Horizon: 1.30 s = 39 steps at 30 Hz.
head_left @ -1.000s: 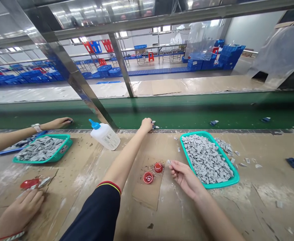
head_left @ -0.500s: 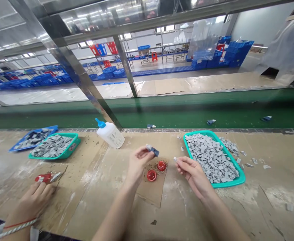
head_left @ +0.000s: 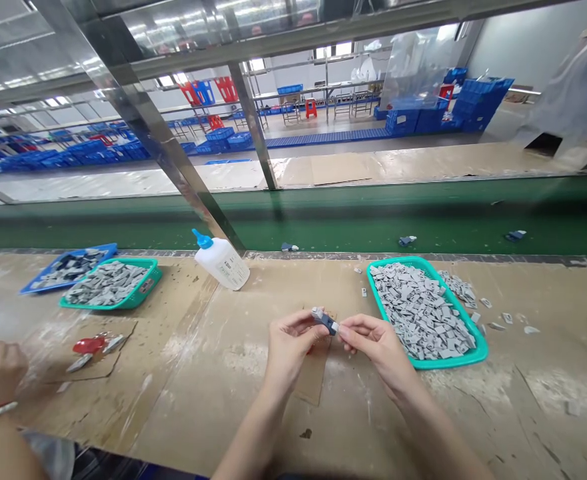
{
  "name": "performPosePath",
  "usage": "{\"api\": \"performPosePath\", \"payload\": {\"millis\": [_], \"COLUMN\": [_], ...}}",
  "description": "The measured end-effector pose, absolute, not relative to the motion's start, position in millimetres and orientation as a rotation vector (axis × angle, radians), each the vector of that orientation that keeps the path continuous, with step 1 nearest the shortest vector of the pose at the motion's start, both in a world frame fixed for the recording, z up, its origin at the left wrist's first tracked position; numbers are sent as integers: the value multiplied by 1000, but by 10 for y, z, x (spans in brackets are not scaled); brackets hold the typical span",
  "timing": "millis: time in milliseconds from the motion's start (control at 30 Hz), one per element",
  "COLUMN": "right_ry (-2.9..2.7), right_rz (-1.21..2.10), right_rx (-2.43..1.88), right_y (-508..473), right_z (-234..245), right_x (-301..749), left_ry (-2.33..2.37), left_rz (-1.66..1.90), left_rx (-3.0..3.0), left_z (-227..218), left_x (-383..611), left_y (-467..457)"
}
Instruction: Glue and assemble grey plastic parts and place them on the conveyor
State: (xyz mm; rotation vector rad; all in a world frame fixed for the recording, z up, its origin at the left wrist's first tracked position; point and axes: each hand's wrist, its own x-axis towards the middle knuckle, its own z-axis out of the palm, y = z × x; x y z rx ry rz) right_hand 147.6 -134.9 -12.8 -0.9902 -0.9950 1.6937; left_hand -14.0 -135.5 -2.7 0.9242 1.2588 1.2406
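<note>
Part [head_left: 326,322], small, dark blue and grey, sits pinched between the fingertips of left hand [head_left: 291,347] and right hand [head_left: 376,350], both closed on it, above cardboard pad [head_left: 313,380] on workbench [head_left: 183,400], just beside teal plastic basket [head_left: 453,361] heaped with grey pieces [head_left: 418,313].

And now a small navy block [head_left: 327,323] with a pale grey end is being pinched up between the left hand [head_left: 289,348] and the right hand [head_left: 374,348], held level in mid-air!
</note>
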Motion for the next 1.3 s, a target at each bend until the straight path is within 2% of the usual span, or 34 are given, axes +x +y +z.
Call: {"api": "performPosePath", "payload": {"millis": [333, 633, 733, 833, 900, 1067, 1300], "right_ry": [-906, -1111, -1208, -1212, -1313, -1571, -1660], "right_rz": [1861, 1657, 1363, 687, 408, 219, 58], "right_rx": [-924, -1000, -1224, -1653, -1818, -1924, -2104], "right_y": [-1343, -1245, -1150, -1035, -962, -838, -829], "right_z": [-177, -102, -114, -223, -331, -528, -530], "right_x": [1514, 1618, 1874, 2186, 2343, 2450, 2363], "left_ry": [1242, 991, 984, 1001, 1003, 939, 955], "left_rz": [1166, 1050, 1087, 1151, 1174, 1183, 1199], "left_rx": [1186, 926, 846, 794, 795, 857, 911], "left_z": [-28, -4, -14, -37, -52, -63, -18], "left_x": [-48, 36, 6, -42, -61, -31, -23], "left_y": [-1383, -1323, -1293, -1262, -1251, -1280, -1346]}}
